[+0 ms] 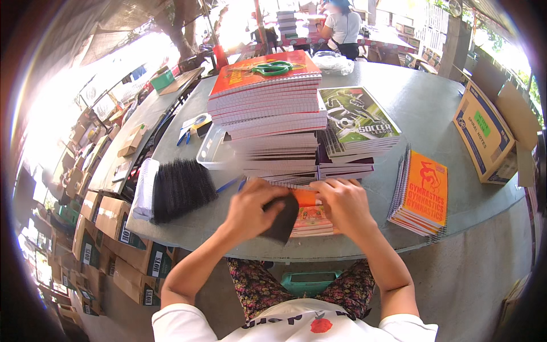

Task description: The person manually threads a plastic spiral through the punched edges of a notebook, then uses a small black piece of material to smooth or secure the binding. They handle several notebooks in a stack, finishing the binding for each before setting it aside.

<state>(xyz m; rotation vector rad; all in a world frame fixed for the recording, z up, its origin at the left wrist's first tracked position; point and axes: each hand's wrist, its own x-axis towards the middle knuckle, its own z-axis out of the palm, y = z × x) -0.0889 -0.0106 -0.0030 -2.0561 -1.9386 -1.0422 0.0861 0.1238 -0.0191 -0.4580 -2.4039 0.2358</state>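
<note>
The left hand (249,208) has its fingers clamped on a dark cover sheet (283,219), which tilts over a small stack of orange notebooks (310,219) at the near edge of the grey tabletop (427,108). The right hand (345,202) rests fingers-together on that stack. Three other notebook piles stand behind and beside: one tall red-topped (268,108), one green-covered (358,122), one orange (421,194).

4 notebook stacks (268,108), 1 green scissors (272,68), 1 cardboard box (484,134), 2 hands (250,211).
</note>
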